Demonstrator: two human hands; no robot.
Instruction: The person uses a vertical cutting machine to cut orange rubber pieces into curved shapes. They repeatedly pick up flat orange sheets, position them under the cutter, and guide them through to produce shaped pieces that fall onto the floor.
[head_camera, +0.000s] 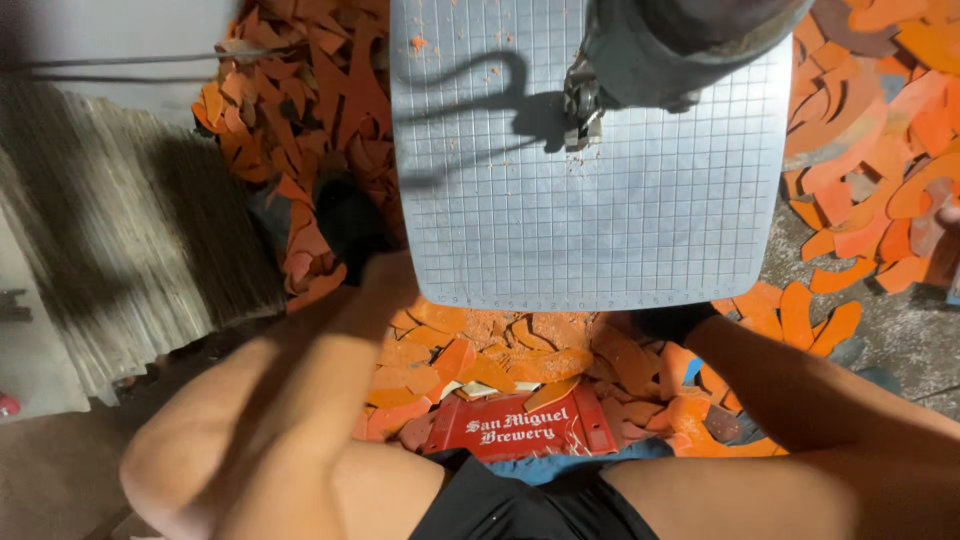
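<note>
A grey gridded machine table (600, 220) fills the upper middle, with a blade and guide (580, 110) coming down from a dark machine head (680, 40). My left hand (388, 272) is a blur at the table's left front corner, beside a dark patch among the scraps; I cannot tell what it holds. My right forearm (800, 385) reaches in from the right. My right hand (672, 322) shows only as a dark shape at the table's front edge, its fingers hidden. Nothing lies on the table but orange dust.
Orange cut-off scraps (300, 110) lie heaped left, right (880, 180) and below the table (500, 365). A red plastic crate (515, 428) sits between my knees. A stack of grey-brown sheets (130, 240) stands to the left.
</note>
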